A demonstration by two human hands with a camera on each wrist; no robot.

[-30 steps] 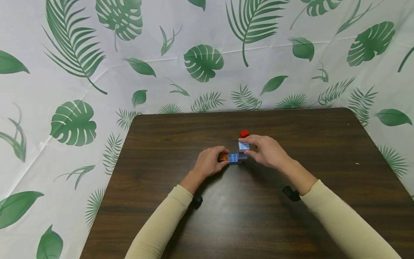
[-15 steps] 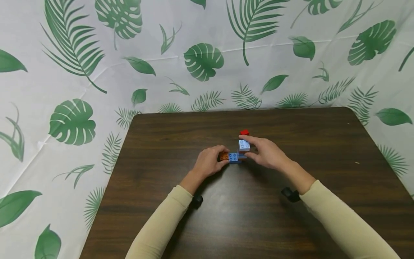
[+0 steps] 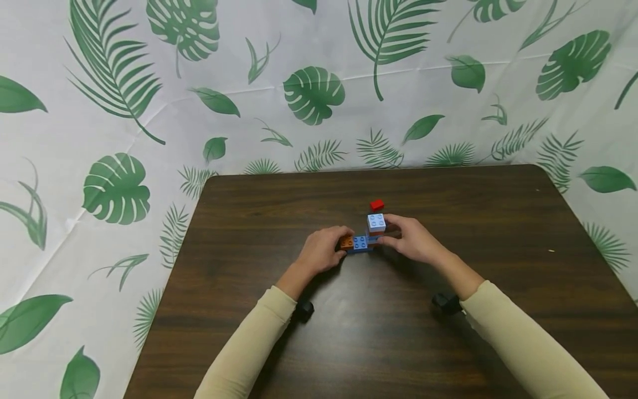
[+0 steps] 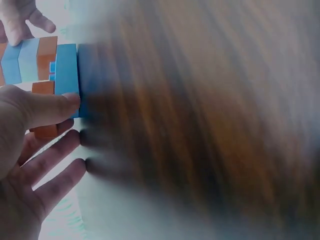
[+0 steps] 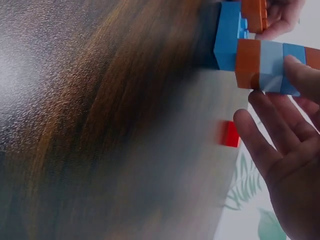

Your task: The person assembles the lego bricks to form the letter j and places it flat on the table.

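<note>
The left hand [image 3: 321, 250] pinches an orange toy brick [image 4: 42, 87] at the left end of a blue base brick [image 4: 66, 75], its thumb lying across the blue side. On the base's other end rises a tower of toy bricks, where an orange brick [image 5: 247, 65], a light blue brick [image 5: 271, 65] and a blue brick [image 5: 294, 75] show in turn, with another orange one above. A light blue brick [image 3: 376, 223] tops it in the head view. The right hand [image 3: 413, 238] grips the tower's side between thumb and fingers, the thumb over the blue brick.
Behind the tower a red brick [image 3: 376, 205] lies by itself on the dark wood table [image 3: 279, 205]. A white cloth with green leaves [image 3: 314, 95] hangs past the table's far edge. Dark wrist cameras [image 3: 447, 303] sit under the forearms.
The right hand's fingers have slid down from the top light blue brick to the tower's side, so that brick now shows fully. The left hand stays almost where it was.
</note>
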